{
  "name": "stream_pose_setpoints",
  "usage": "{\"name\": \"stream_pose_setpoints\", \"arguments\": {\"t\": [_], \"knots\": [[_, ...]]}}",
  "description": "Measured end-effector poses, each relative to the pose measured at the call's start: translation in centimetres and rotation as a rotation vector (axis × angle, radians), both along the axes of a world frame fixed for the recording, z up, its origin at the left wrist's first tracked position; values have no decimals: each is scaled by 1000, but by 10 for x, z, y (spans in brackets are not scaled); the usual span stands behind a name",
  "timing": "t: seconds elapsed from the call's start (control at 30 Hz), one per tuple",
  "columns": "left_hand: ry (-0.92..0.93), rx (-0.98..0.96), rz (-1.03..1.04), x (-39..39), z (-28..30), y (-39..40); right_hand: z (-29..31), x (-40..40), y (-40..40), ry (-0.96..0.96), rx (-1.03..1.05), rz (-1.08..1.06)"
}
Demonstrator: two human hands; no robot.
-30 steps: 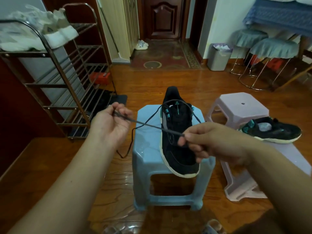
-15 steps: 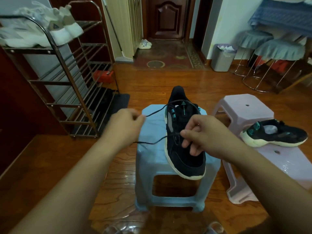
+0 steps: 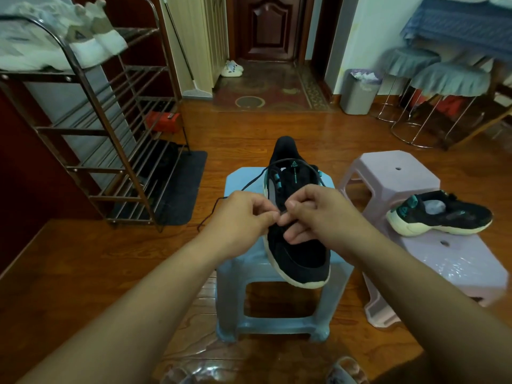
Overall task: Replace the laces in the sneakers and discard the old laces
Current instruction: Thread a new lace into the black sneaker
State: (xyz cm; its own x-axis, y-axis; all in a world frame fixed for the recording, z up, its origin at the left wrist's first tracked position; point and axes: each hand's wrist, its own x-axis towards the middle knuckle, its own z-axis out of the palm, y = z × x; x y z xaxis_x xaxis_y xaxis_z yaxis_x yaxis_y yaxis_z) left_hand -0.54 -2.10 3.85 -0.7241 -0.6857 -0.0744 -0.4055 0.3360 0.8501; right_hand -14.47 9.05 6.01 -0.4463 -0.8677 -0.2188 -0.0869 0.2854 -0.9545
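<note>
A black sneaker (image 3: pixel 297 253) with a cream sole lies on a light blue plastic stool (image 3: pixel 277 300), its toe towards me. A thin black lace (image 3: pixel 249 185) loops round the sneaker's tongue and trails off the stool's left side. My left hand (image 3: pixel 239 220) and my right hand (image 3: pixel 318 214) meet over the middle of the sneaker, and both pinch the lace between thumb and fingers. The second black sneaker (image 3: pixel 440 213) lies on its side on a pink stool (image 3: pixel 457 261) to the right, with no lace visible in it.
A metal shoe rack (image 3: pixel 91 128) with white shoes on top stands at the left, with a dark mat (image 3: pixel 180 187) beside it. A grey waste bin (image 3: pixel 358 91) stands by the far wall. A second pink stool (image 3: pixel 390 173) and two covered round stools (image 3: pixel 432 79) are at the right.
My hands have come together over the sneaker. A second ago they were apart and held the lace stretched taut between them above the stool.
</note>
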Motion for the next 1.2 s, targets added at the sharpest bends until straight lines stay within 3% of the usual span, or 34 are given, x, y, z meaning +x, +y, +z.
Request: {"name": "stream_pose_setpoints", "arguments": {"t": [0.17,0.3,0.57,0.77,0.97,1.2], "knots": [[-100,183,116,5,-22,21,4,-27,12,290,-67,-200],[-95,115,150,-6,-36,31,-2,-32,13,479,-9,-167],[-2,98,192,-14,-34,37,-2,-30,9,495,-19,-157],[-51,30,195,-21,-35,41,-9,-28,7,595,82,-27],[-110,-49,219,-26,-38,49,-9,-28,8,563,100,-26],[-31,-60,285,-29,-38,57,-14,-28,6,583,114,-13]]}}
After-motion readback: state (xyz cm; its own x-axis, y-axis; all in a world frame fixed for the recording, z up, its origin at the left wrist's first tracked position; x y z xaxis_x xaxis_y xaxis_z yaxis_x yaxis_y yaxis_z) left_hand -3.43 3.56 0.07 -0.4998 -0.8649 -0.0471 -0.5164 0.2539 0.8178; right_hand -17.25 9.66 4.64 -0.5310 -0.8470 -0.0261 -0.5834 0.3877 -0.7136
